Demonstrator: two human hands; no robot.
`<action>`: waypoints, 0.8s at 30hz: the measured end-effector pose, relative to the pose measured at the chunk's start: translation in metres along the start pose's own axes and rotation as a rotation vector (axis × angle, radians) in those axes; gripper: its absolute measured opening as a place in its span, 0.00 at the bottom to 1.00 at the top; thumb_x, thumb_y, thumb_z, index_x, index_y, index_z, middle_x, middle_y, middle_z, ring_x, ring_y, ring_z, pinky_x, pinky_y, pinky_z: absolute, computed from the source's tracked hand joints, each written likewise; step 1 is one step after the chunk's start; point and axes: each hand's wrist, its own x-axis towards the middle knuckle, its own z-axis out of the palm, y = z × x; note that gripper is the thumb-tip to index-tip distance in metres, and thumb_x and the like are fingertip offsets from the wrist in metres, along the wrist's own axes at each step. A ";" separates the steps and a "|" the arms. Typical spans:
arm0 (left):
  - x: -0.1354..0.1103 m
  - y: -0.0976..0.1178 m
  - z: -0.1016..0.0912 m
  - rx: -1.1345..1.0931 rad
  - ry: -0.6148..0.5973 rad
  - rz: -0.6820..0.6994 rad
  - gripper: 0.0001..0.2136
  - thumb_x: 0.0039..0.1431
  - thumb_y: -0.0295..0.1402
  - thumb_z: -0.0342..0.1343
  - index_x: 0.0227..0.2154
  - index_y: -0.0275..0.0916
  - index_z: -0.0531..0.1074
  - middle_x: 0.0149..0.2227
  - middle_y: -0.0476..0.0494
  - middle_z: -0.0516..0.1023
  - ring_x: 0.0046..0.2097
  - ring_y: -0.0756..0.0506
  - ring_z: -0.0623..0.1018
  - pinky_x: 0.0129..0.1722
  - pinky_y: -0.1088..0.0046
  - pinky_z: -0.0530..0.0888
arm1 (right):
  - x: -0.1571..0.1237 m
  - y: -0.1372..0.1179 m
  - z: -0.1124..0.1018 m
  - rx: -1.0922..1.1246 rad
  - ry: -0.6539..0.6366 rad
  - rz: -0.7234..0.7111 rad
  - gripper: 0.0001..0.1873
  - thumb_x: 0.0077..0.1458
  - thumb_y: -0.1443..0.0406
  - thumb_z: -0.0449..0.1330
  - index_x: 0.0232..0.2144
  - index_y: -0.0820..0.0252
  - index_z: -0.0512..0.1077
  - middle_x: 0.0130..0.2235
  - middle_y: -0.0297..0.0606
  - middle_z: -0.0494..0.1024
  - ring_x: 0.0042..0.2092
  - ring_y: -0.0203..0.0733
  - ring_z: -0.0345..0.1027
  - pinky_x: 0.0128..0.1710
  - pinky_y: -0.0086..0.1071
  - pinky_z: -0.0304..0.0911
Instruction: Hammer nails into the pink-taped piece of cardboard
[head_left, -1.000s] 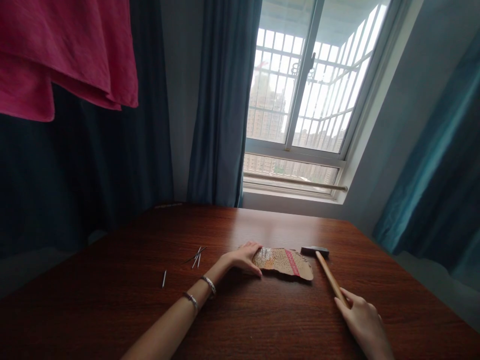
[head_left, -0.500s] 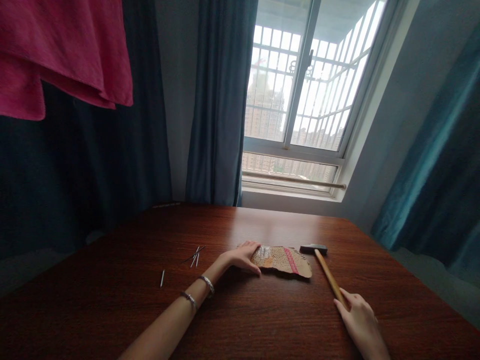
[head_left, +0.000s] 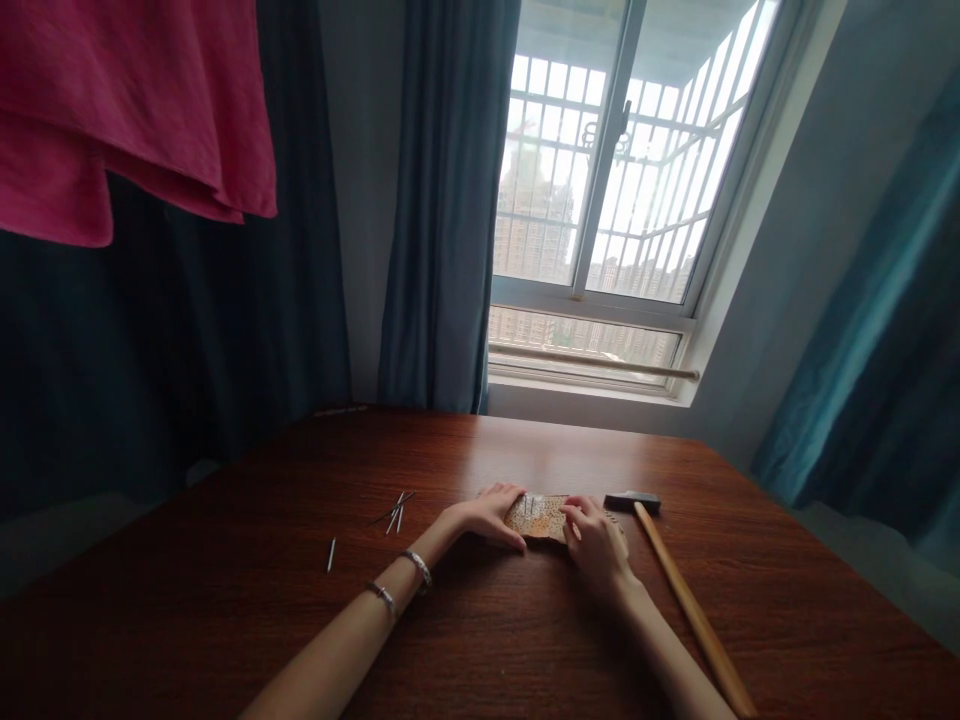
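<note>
A flat piece of brown cardboard, dotted with small holes, lies on the dark wooden table. My left hand grips its left end, fingers curled over the edge. My right hand rests on the cardboard's right part and covers it, fingers bent down onto it. Just right of that hand lies a hammer with a dark head and a long wooden handle, free of any hand. Two bracelets ring my left wrist.
Several loose nails lie left of my left hand, and one single nail lies further left. A window with bars is behind the table, blue curtains hang at both sides, and a pink cloth hangs at the upper left.
My right hand has let go of the hammer handle and moved left onto the cardboard. The hammer stays on the table. My left hand has not moved.
</note>
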 end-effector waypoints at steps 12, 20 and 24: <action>-0.002 0.008 -0.003 0.007 0.000 -0.023 0.48 0.32 0.59 0.60 0.57 0.41 0.54 0.58 0.36 0.58 0.58 0.34 0.58 0.56 0.61 0.57 | 0.002 0.011 0.018 0.086 -0.047 -0.004 0.17 0.52 0.69 0.50 0.41 0.59 0.74 0.51 0.42 0.72 0.53 0.44 0.63 0.54 0.38 0.56; -0.001 0.008 0.003 -0.032 0.116 -0.008 0.50 0.33 0.55 0.62 0.59 0.33 0.53 0.60 0.31 0.56 0.60 0.35 0.56 0.58 0.62 0.56 | 0.000 0.016 0.025 0.106 -0.038 0.016 0.17 0.51 0.68 0.51 0.42 0.59 0.74 0.49 0.42 0.74 0.53 0.43 0.64 0.55 0.37 0.56; -0.020 0.011 -0.017 -0.176 0.277 -0.006 0.32 0.50 0.52 0.51 0.53 0.36 0.63 0.54 0.36 0.66 0.55 0.40 0.65 0.52 0.68 0.63 | -0.001 0.018 0.028 0.096 -0.020 0.014 0.17 0.51 0.68 0.51 0.41 0.59 0.74 0.49 0.42 0.74 0.53 0.42 0.64 0.55 0.36 0.56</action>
